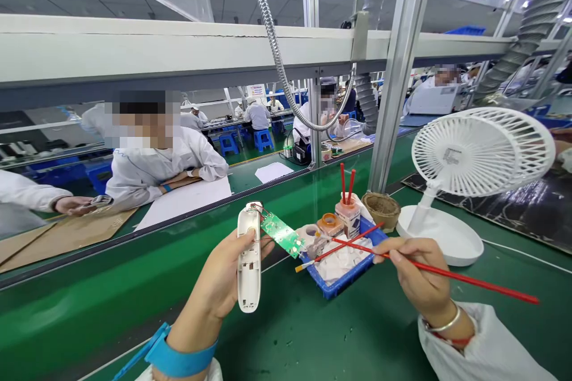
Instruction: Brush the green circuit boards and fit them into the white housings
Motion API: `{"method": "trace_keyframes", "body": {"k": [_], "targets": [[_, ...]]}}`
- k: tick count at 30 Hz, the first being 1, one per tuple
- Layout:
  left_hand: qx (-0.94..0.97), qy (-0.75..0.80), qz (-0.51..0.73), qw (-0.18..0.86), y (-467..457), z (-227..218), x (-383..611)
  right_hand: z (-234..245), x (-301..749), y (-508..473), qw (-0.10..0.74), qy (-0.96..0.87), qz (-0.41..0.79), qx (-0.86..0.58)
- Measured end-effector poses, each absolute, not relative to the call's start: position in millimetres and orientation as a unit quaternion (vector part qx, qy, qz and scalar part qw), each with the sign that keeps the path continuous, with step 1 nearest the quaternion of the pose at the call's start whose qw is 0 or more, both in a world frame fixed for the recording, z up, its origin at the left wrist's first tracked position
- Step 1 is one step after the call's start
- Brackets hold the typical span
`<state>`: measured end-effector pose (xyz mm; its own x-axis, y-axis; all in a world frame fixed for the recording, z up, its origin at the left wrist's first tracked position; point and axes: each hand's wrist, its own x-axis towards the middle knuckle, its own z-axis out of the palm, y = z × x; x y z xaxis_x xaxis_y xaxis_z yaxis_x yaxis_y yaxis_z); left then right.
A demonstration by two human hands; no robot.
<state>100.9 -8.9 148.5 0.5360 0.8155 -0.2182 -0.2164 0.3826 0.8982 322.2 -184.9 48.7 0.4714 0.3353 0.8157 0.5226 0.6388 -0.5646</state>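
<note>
My left hand (223, 277) is closed round a long white plastic casing (249, 262), held upright. A small green circuit board (281, 234) hangs off the casing's top by thin wires. My right hand (417, 271) pinches a long red-handled brush (442, 272), its tip pointing left toward the board, just over a blue tray (339, 286). A second red brush (339, 247) lies across the tray.
The blue tray holds white cloth, an orange tape roll (329, 223) and a small bottle (348, 214) with red sticks. A brown bowl (381, 209) and a white desk fan (473, 166) stand to the right. Other workers sit across the green belt (111, 303).
</note>
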Motion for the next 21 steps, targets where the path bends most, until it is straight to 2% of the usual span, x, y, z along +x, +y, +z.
{"method": "trace_keyframes", "body": {"k": [7, 13, 21], "targets": [[0.485, 0.321, 0.272, 0.766, -18, 144, 103, 56, 318, -183, 0.769, -0.49, -0.057, -0.406], [0.526, 0.295, 0.226, 0.765, -21, 131, 112, 68, 316, -192, 0.852, -0.405, -0.089, -0.319], [0.549, 0.292, 0.194, 0.759, -23, 121, 122, 57, 294, -195, 0.776, -0.525, -0.063, -0.345]]}}
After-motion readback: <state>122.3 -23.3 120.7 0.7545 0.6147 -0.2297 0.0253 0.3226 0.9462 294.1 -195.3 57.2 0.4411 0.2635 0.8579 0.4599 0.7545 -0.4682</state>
